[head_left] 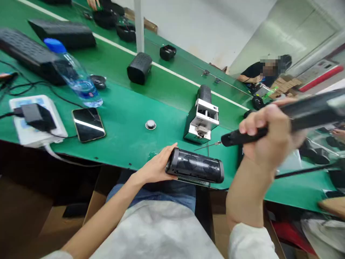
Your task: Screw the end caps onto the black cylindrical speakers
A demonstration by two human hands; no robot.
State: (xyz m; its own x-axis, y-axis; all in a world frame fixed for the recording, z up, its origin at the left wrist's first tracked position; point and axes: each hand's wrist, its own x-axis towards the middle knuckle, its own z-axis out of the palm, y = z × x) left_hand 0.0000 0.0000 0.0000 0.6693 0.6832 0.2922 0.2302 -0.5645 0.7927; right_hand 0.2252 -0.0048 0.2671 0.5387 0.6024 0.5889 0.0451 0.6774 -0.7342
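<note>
The speaker point(195, 167) lies on its side at the near edge of the bench point(129, 140), partly over the edge. The left hand point(159, 167) grips its left end, thumb on top. The right hand point(269, 135) is closed in a fist around the screwdriver point(242, 136), held up to the right of the speaker; the thin bit points left, just above the speaker. A white box point(202, 120) stands just behind the speaker. A phone point(88, 124) and a bottle point(77, 79) lie towards the left end of the bench.
</note>
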